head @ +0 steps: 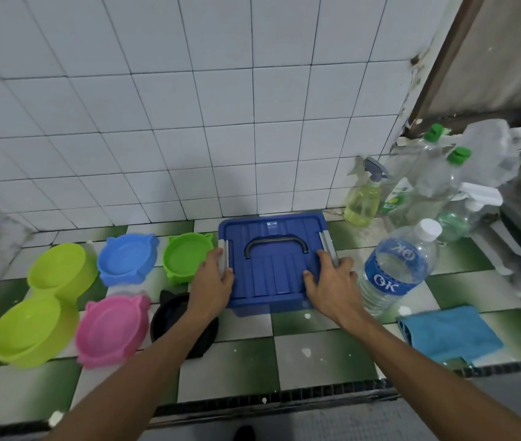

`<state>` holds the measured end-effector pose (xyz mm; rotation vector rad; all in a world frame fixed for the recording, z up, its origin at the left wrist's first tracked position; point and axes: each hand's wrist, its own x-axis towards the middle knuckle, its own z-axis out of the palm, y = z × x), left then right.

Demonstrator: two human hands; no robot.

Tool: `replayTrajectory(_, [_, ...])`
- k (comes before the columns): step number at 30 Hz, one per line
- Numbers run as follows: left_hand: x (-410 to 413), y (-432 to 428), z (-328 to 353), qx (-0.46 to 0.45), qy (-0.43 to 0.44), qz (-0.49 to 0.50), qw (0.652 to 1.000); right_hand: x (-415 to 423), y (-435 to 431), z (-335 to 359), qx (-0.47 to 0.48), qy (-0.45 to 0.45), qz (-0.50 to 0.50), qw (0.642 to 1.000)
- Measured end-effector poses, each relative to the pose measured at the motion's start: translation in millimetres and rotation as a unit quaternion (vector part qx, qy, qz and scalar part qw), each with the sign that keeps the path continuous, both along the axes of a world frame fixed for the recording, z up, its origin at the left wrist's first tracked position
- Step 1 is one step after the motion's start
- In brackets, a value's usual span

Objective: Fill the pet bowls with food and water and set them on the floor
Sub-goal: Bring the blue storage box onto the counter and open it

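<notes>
Head view: left hand and right hand clamp fingers on the lidded blue box (one each side).

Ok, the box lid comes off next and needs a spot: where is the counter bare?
The widest bare counter lies in front of the blue box, between the black bowl and the blue cloth. It is crowded left of the box around the pink bowl, and back right around the water bottle.

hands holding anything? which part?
The blue box, gripped at its two grey side latches: left hand on the left latch, right hand on the right latch, handle untouched.
</notes>
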<state>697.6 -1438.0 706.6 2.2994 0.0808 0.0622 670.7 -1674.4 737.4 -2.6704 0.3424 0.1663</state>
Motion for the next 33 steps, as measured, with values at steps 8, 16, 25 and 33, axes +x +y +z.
replayTrajectory(8, [-2, 1, 6, 0.032, 0.001, 0.016, 0.999, 5, 2, 5, -0.022, -0.040, -0.004, 0.999])
replayTrajectory(16, [10, 9, 12, 0.006, 0.010, 0.011, 1.000, 24, -5, 9, -0.035, -0.041, -0.007, 0.999])
replayTrajectory(25, [13, 6, 18, 0.081, 0.003, -0.001, 0.997, 25, -11, 13, -0.030, -0.043, -0.009, 0.999])
replayTrajectory(33, [15, -7, 25, 0.202, 0.000, -0.007, 0.979, 26, -3, 20, -0.128, 0.008, 0.035, 0.991])
